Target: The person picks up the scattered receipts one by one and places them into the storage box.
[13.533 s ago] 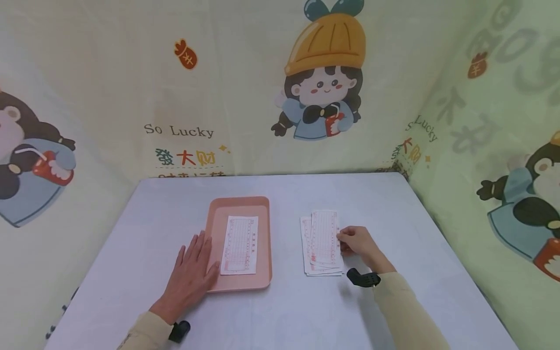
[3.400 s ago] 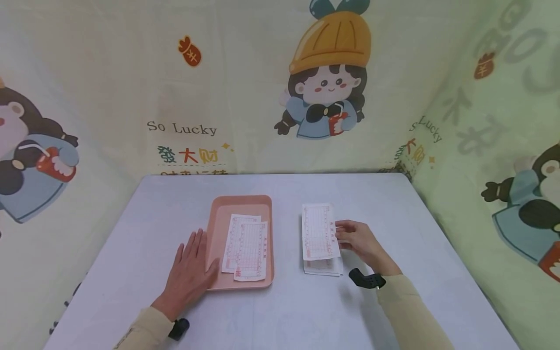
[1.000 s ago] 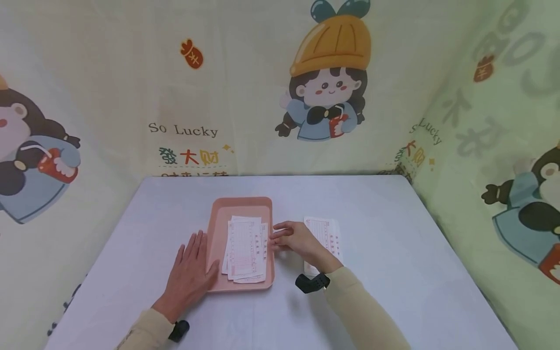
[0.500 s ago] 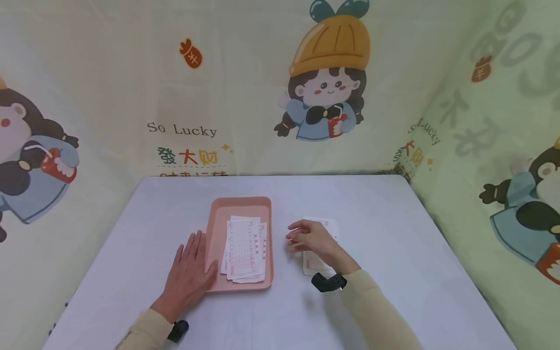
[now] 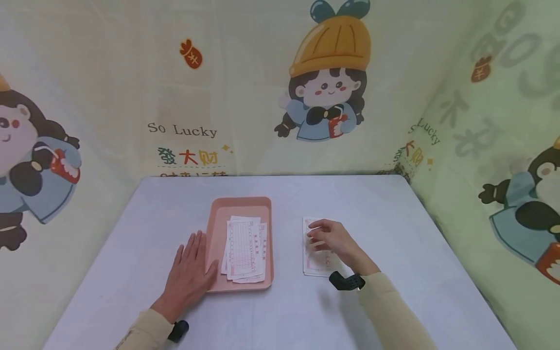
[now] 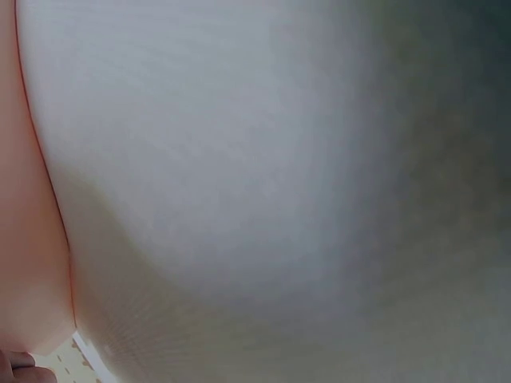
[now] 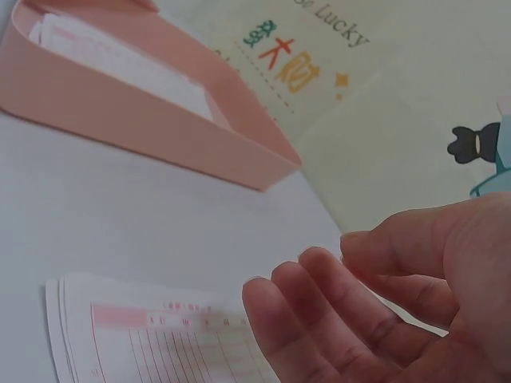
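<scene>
A pink tray [image 5: 239, 206] lies on the white table, holding overlapping slips of paper [image 5: 242, 249] printed with red forms. My left hand [image 5: 188, 272] rests flat against the tray's left edge, fingers straight. To the right of the tray sits a stack of similar printed slips [image 5: 312, 262]. Over that stack hovers my right hand [image 5: 339, 243], fingers loosely bent and holding nothing. The right wrist view shows the stack's sheet edges [image 7: 72, 335] below the fingertips, with a gap between thumb and fingers. In the left wrist view only part of my hand [image 6: 32, 239] shows beside a blurred pale surface.
A printed cloth backdrop [image 5: 245, 97] stands behind the table and along both sides. Dark bands [image 5: 345, 281] sit on both wrists. The table's white surface [image 5: 280, 316] extends around the tray and the stack.
Earlier the tray held one slip, then two, then a third laid on top. My right hand has since left the tray, moving right to the stack. The left hand stays put.
</scene>
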A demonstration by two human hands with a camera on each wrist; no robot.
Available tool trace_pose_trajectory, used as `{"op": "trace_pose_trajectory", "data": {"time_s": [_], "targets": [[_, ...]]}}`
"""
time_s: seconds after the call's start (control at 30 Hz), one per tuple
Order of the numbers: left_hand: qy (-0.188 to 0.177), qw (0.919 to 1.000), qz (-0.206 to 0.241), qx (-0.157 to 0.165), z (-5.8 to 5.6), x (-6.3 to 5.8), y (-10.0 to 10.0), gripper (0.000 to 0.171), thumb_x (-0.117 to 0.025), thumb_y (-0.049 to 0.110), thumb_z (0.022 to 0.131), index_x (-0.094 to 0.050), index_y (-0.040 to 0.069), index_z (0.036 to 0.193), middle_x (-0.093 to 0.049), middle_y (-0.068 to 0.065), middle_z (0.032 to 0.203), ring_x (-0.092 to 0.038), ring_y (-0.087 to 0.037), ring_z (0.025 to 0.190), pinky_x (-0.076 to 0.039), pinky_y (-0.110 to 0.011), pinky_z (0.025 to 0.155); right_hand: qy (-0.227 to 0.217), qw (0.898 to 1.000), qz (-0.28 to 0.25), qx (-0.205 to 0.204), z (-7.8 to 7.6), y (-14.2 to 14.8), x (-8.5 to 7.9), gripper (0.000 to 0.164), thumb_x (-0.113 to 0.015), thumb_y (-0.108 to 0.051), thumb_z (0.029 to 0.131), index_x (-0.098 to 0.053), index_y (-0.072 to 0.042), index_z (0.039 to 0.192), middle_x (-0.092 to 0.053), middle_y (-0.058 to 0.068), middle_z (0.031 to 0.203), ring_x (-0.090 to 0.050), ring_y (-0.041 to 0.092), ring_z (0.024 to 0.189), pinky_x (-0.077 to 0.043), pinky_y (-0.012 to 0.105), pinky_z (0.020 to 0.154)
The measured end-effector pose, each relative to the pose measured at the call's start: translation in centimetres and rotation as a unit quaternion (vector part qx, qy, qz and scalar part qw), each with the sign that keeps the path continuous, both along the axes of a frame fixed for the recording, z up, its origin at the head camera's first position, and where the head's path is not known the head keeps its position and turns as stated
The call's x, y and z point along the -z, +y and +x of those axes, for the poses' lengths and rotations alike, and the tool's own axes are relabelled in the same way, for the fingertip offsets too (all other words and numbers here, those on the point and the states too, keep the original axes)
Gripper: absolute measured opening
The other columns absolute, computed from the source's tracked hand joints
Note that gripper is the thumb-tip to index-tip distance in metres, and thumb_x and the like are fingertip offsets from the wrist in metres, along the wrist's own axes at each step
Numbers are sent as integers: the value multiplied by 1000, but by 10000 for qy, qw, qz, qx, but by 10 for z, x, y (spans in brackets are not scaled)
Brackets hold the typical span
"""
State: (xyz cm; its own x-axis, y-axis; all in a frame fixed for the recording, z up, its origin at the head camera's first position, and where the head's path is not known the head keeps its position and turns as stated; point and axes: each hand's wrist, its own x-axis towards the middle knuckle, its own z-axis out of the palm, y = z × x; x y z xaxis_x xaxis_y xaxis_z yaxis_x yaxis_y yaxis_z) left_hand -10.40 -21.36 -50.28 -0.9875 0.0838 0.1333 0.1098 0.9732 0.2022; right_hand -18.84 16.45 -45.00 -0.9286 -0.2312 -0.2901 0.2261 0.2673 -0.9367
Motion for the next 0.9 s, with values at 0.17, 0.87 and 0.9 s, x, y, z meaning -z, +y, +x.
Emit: {"op": "trace_pose_trajectory", "data": {"time_s": [0.17, 0.87, 0.9], "targets": [[-5, 10000, -17, 3, 0, 0, 0, 81, -47, 42, 97, -18, -6, 155, -20, -23, 163, -17, -41, 152, -15, -59, 122, -19, 9999, 108, 112, 1, 13, 2, 36, -58, -11, 98, -54, 7, 129, -65, 26, 116, -68, 30, 95, -61, 37, 83], [-92, 10000, 34, -12, 2, -3, 0, 80, -46, 43, 98, -17, -5, 156, -19, -23, 163, -16, -41, 152, -15, -59, 122, -255, 9966, 560, 555, 11, 46, 9, 38, -60, -15, 97, -54, 4, 129, -65, 21, 113, -67, 25, 91, -60, 35, 84], [-89, 10000, 37, -13, 2, -3, 0, 80, -46, 42, 98, -17, -5, 156, -19, -23, 163, -17, -41, 152, -15, -59, 122, -260, 9962, 591, 576, 12, 47, 10, 37, -60, -15, 97, -54, 3, 129, -66, 20, 112, -66, 24, 91, -60, 35, 84]]}}
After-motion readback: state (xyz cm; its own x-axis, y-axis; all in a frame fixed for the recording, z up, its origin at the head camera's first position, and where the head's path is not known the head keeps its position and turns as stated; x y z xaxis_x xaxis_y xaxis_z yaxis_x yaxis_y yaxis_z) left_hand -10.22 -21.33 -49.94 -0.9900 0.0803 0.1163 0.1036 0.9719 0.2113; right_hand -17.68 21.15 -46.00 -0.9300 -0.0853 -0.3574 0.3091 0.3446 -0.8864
